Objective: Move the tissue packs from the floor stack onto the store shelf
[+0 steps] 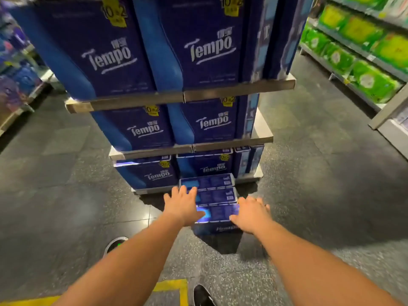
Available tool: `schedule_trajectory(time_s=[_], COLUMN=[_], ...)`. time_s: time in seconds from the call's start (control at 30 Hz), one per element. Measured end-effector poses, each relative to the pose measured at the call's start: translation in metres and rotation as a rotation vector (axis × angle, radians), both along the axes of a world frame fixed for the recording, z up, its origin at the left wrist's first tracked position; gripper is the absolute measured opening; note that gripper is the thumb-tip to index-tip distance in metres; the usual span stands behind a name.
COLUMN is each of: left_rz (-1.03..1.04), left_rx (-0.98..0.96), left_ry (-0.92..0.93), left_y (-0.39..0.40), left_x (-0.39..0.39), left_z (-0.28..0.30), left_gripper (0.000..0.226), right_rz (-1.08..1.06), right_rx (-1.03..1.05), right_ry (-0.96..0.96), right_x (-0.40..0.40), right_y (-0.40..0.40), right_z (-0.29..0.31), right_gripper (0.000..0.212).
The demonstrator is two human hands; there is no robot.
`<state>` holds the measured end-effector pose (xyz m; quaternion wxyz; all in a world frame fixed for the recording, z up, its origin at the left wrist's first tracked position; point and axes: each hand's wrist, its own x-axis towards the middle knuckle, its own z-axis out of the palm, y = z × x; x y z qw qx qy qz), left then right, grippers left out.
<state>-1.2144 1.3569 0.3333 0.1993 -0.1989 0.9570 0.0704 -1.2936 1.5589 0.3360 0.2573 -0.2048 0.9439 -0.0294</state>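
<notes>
Reaching down, left hand [183,206] and right hand [250,216], fingers spread, no grip yet, flank nearest blue Tempo tissue pack [217,214] on floor stack [208,188], against bottom store shelf [247,178].

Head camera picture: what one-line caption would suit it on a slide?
Left hand and right hand reach down to the tissue packs stacked on the floor before the store shelf.

I'm looking down a shop aisle: a tiered display [183,97] stacked with blue Tempo packs [198,45] bearing yellow stickers [114,13], shelves [357,51] of green packs [373,81] to the right, speckled grey floor [309,173].
</notes>
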Motion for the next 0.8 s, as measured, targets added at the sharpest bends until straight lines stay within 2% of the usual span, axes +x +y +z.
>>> schedule_trajectory(time_s=[0.13, 0.3, 0.43, 0.53, 0.63, 0.8], left_rz=[0.013, 0.061, 0.128, 0.101, 0.095, 0.062], left_rx=[0.007, -0.016, -0.013, -0.044, -0.074, -0.032], left_ry=[-0.015, 0.039, 0.047, 0.100, 0.138, 0.092], left_y=[-0.013, -0.028, -0.034, -0.037, -0.035, -0.035], left_x=[-0.049, -0.088, -0.100, -0.096, -0.086, -0.081], left_z=[-0.095, -0.262, -0.398, -0.478, -0.524, -0.519], left_gripper=[0.093, 0.106, 0.124, 0.135, 0.135, 0.140], right_rz=[0.030, 0.105, 0.130, 0.144, 0.169, 0.145], right_rx=[0.022, 0.055, 0.057, 0.084, 0.115, 0.093], right_ry=[-0.003, 0.007, 0.007, 0.004, 0.058, 0.065], right_x=[-0.056, -0.111, -0.139, -0.151, -0.145, -0.141], right_y=[-0.018, -0.030, -0.032, -0.034, -0.031, -0.034], right_z=[-0.087, -0.250, -0.383, -0.465, -0.507, -0.505], right_gripper=[0.066, 0.082, 0.114, 0.137, 0.141, 0.141])
